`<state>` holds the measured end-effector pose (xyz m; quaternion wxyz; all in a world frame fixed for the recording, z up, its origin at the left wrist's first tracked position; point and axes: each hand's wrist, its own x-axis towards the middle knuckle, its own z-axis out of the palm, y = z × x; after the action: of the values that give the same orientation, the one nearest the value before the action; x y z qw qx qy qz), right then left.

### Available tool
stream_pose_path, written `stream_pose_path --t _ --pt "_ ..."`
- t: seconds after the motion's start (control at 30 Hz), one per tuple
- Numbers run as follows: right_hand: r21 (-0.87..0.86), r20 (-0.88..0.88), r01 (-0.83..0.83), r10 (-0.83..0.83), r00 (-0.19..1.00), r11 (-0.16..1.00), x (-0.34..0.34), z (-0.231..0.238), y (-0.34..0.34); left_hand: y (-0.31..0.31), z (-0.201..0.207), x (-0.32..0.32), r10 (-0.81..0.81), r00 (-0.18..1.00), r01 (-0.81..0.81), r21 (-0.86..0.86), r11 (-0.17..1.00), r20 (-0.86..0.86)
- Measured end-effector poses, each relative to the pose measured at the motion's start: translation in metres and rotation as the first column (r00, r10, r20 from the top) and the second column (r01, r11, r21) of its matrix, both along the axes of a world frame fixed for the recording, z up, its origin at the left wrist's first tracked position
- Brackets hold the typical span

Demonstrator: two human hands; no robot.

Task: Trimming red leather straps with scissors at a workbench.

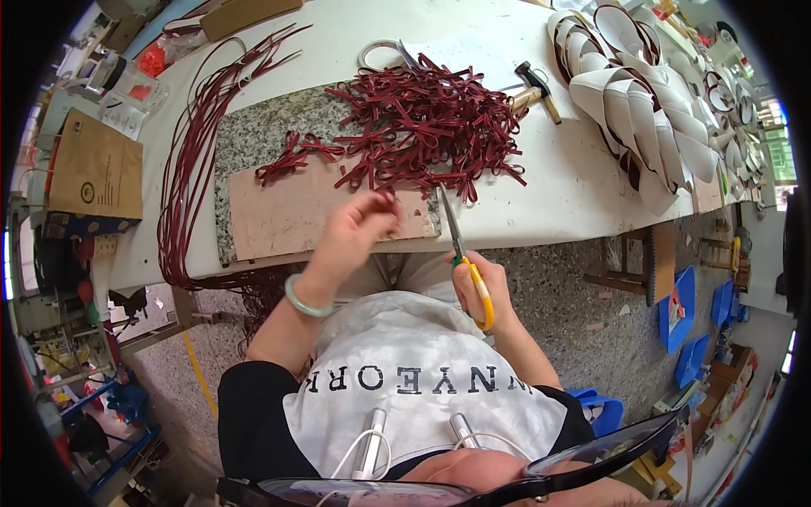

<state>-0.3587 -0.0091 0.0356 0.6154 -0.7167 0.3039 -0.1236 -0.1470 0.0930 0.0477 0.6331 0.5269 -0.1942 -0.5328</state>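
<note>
Left hand (359, 230): curled, hold unclear, nearer; bows (431, 127) just far-right | Right hand (490, 291): clamped on scissors (455, 230), long axis pointing far

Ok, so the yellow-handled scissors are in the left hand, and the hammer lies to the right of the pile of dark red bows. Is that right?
Not quite: the head view shows the yellow-handled scissors in the right hand. The hammer does lie to the right of the pile of dark red bows.
</note>
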Motion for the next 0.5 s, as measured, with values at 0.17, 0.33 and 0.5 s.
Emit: stream_pose_path --t 0.17,0.33,0.5 --pt "0.105 -0.119 0.036 -0.024 0.993 0.994 0.001 -0.001 -0.001 -0.022 0.014 0.052 0.115 0.614 -0.278 0.077 0.958 0.781" --pt "-0.019 -0.116 -0.043 0.04 0.992 0.999 0.01 -0.005 0.005 -0.028 -0.008 0.059 -0.037 0.065 -0.193 0.048 0.98 0.997" --pt "0.022 -0.176 -0.113 0.115 0.978 0.993 0.015 -0.006 0.004 -0.005 0.003 0.034 0.062 0.462 -0.328 0.105 0.939 0.885"
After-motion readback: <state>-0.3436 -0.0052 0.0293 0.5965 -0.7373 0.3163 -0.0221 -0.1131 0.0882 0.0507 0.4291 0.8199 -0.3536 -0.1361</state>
